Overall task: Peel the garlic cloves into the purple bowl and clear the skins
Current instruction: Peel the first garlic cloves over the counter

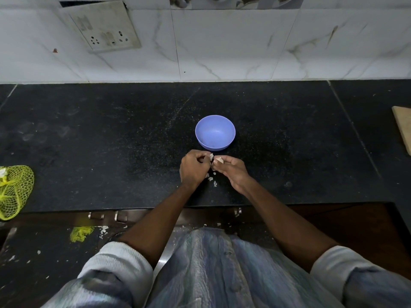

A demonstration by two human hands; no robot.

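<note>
Rolled-up sleeves [115, 261] closest to lens, forearms reaching over worktop [89, 134] front edge. Left hand [194, 167] curled, pinching skin scrap [211, 155]. Right hand [231, 170] pinching garlic clove [219, 160] at fingertips. Hands nearly touching, just in front of purple bowl [215, 132], mid-worktop; bowl contents not discernible. Loose skins [212, 180] on worktop beneath hands. Yellow mesh bag [13, 190] at left edge.

Purple bowl [215, 132] upright on counter; pale garlic clove [218, 160] pinched just beside it
</note>
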